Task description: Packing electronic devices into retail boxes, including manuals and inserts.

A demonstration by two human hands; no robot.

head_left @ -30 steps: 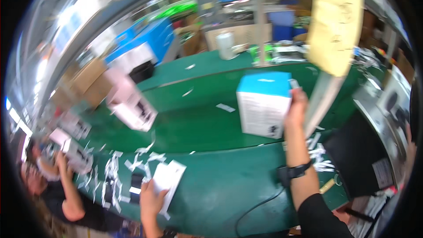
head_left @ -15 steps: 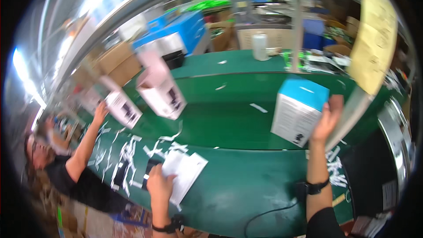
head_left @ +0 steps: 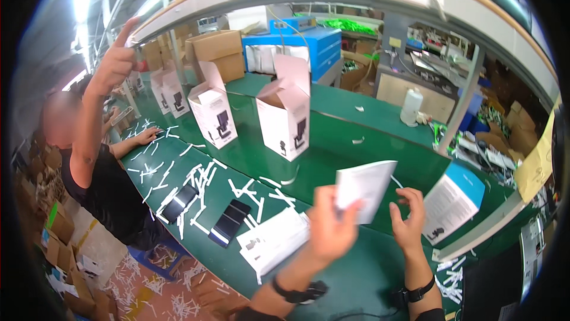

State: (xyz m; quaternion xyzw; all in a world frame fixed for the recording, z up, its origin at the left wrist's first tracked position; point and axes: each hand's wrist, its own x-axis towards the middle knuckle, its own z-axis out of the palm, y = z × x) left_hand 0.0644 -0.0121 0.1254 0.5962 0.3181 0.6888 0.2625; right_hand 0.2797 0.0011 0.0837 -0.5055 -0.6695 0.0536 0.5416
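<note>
A thin white booklet (head_left: 369,189) stands raised above the green table, with my left hand (head_left: 333,223) closed on its lower left side. My right hand (head_left: 409,217) is empty, its fingers apart and half curled, between the booklet and a closed white box with a blue top (head_left: 456,202). That box leans slightly on the right of the belt. Below my left wrist lies a stack of white booklets (head_left: 274,239). Beside it rests a black phone (head_left: 230,222), and farther left another black phone (head_left: 180,203) among paper strips.
Open white boxes (head_left: 285,128) (head_left: 214,118) stand with raised flaps along the green belt (head_left: 332,169). White strips (head_left: 202,181) litter the table. At left a co-worker (head_left: 107,166) raises one arm and rests the other hand on the table. A metal post (head_left: 484,217) rises at right.
My left hand has lifted a booklet off the stack. My right hand has let go of the blue-topped box. The view has swung left, and the co-worker's arm has gone up.
</note>
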